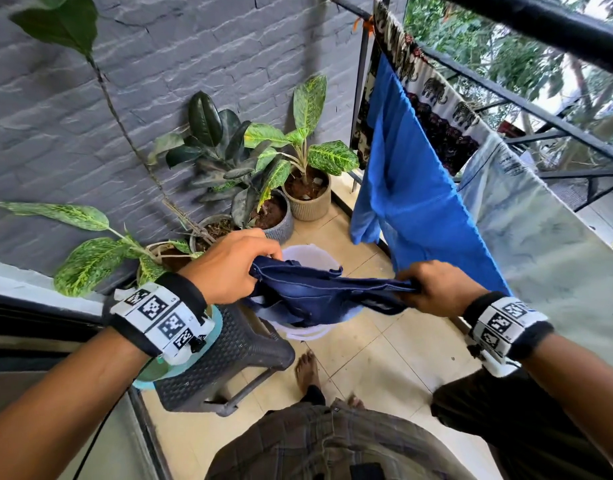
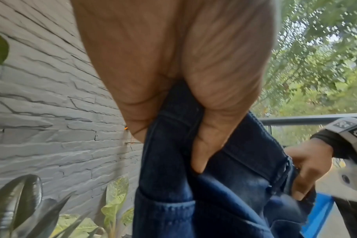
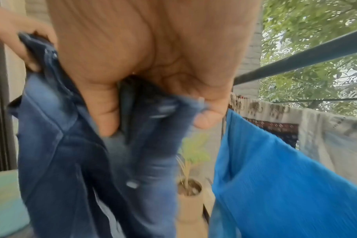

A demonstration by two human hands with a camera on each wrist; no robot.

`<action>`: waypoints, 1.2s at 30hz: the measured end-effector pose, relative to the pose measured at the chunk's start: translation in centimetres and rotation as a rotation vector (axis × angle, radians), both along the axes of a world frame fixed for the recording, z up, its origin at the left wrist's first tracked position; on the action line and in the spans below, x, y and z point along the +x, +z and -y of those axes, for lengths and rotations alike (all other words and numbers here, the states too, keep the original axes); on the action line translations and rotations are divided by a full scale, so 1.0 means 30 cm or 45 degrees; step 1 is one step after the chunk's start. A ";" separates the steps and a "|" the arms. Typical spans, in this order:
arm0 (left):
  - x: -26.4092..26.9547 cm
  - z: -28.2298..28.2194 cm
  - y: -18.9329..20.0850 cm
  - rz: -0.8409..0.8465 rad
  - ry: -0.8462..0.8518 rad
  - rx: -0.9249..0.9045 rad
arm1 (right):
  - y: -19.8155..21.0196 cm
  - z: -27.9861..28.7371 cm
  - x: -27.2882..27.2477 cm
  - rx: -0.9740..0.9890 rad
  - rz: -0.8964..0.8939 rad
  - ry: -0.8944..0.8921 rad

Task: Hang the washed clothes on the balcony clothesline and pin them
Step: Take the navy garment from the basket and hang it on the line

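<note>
We hold the dark blue jeans [image 1: 318, 292] stretched between our hands, left hand [image 1: 228, 268] and right hand [image 1: 436, 289] each clenched on an end of the waistband, the rest sagging over the white bucket [image 1: 312, 258]. Beyond, the blue garment [image 1: 412, 195] and elephant-print cloth [image 1: 433, 95] hang on the clothesline [image 1: 526, 102]. The pale cloth [image 1: 526, 209] bears print too small to read.
</note>
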State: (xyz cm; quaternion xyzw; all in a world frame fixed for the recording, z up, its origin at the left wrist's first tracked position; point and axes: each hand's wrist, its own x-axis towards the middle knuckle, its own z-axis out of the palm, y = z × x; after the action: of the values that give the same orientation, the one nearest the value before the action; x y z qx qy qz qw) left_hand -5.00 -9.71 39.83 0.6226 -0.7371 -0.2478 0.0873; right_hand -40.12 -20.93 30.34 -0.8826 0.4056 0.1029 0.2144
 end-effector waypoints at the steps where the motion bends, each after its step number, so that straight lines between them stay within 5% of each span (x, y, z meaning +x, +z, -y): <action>1: 0.000 -0.003 -0.004 0.037 0.005 -0.006 | -0.030 -0.007 -0.005 0.095 -0.022 -0.021; 9: 0.013 -0.037 0.010 0.607 0.142 -0.015 | -0.013 -0.015 0.049 0.144 0.212 -0.241; 11: 0.032 -0.030 0.025 0.440 0.317 -0.017 | 0.070 0.013 0.073 0.123 0.394 -0.356; 16: 0.009 0.056 0.155 -0.381 0.572 -0.239 | 0.417 0.005 0.167 0.389 1.064 -0.648; 22: -0.192 0.146 0.475 -0.665 0.152 -0.534 | 0.831 -0.158 0.281 0.213 1.523 -0.628; 27: -0.307 0.083 0.761 -0.993 -0.162 -0.770 | 1.111 -0.311 0.186 -0.135 1.885 -0.760; 31: -0.416 0.010 0.837 -1.072 -0.342 -0.730 | 1.185 -0.476 0.084 -0.277 1.959 -0.867; 36: -0.554 -0.119 0.783 -1.176 -0.542 -0.527 | 1.087 -0.696 -0.090 -0.382 1.922 -1.030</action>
State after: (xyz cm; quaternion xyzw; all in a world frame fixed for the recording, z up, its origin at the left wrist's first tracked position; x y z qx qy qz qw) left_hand -21.62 -6.13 63.31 0.2560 -0.7652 -0.3574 0.4704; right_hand -42.82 -0.06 62.94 -0.5220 0.4467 -0.6487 0.3274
